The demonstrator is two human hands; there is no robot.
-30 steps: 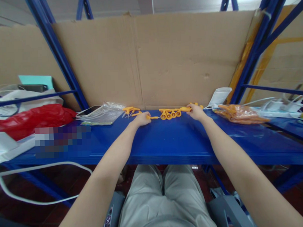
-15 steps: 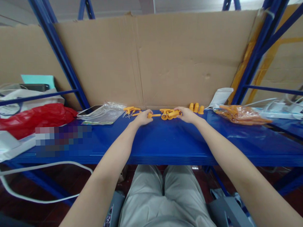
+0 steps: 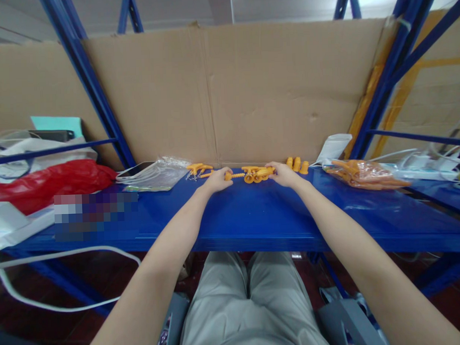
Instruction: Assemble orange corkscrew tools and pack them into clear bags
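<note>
On the blue shelf, my left hand [image 3: 219, 181] is closed on an orange spiral-shafted piece [image 3: 237, 175], its round end against my thumb and the shaft pointing right. A little further right, my right hand [image 3: 282, 173] has its fingers and thumb closed on the end of an orange elongated piece [image 3: 266, 171]. Orange round-ended parts [image 3: 249, 179] lie between the two hands, partly overlapping. Beyond my left hand are orange handle-like parts [image 3: 195, 168] with thin metal spirals. Several orange caps [image 3: 296, 164] stand just right of my right hand. My fingers partly hide what they grip.
A cardboard panel [image 3: 272, 90] rises behind the blue shelf [image 3: 254, 212]. At left lie a clear plastic bag [image 3: 164, 175] and a red bag [image 3: 57, 181]. At right are a clear bag of orange parts [image 3: 369, 174] and a white power strip [image 3: 429, 173].
Both hands stay nearly in the same places on the same orange pieces. The whole view has shifted slightly.
</note>
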